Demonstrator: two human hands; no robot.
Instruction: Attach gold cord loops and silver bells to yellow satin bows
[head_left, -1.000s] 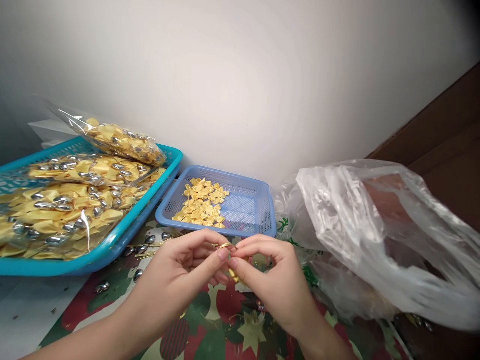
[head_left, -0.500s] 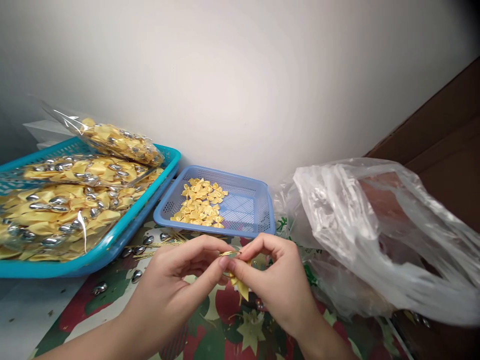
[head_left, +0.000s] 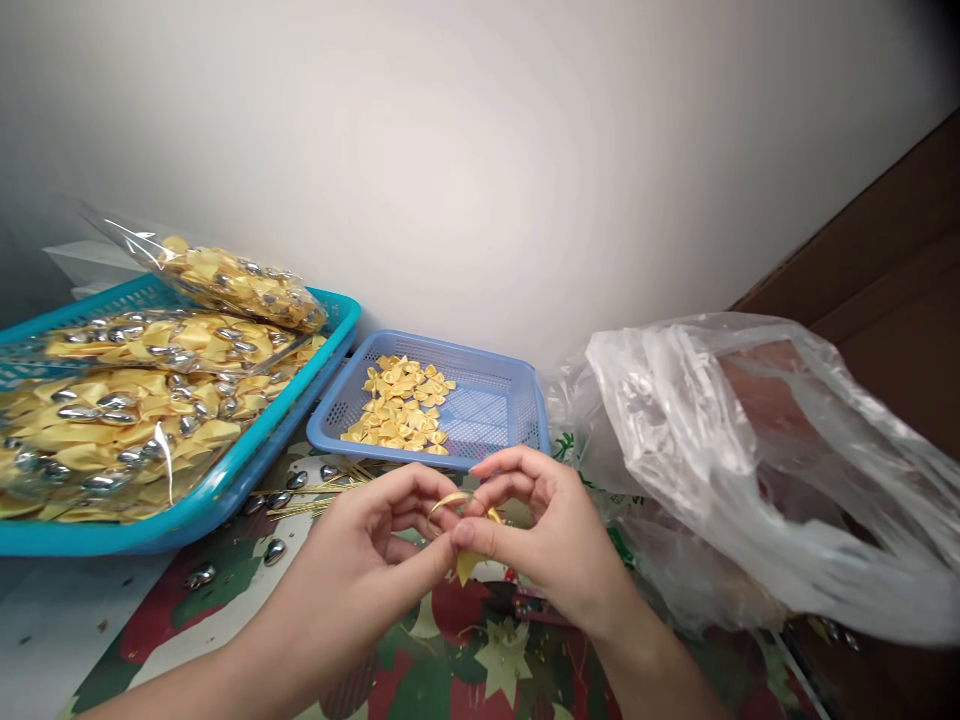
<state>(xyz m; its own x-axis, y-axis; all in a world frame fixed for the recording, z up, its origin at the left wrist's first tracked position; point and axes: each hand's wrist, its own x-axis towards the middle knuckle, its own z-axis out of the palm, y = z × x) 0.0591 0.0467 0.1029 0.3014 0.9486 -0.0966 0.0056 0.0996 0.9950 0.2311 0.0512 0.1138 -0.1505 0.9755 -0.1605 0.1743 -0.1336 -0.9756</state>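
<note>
My left hand and my right hand meet above the table, both closed, pinching a yellow ribbon bow between thumbs and fingers. One loop of the ribbon arches above the left fingertips, and a pointed tail hangs below the thumbs. The fingers hide the middle of the bow. Just behind the hands stands a blue-violet mesh basket, with a heap of small yellow bows on its left side. Gold wire ties lie beyond my left hand.
At the left, a turquoise basket carries clear bags of yellow ribbon and silver hearts. Loose silver hearts lie on the patterned tablecloth. A crumpled clear plastic bag fills the right. A dark tool with pink handles sits beneath my right hand.
The ribbon has turned in my fingers, and a loop now shows above the left fingertips. My right fingers have lifted slightly, baring more of the tool below.
</note>
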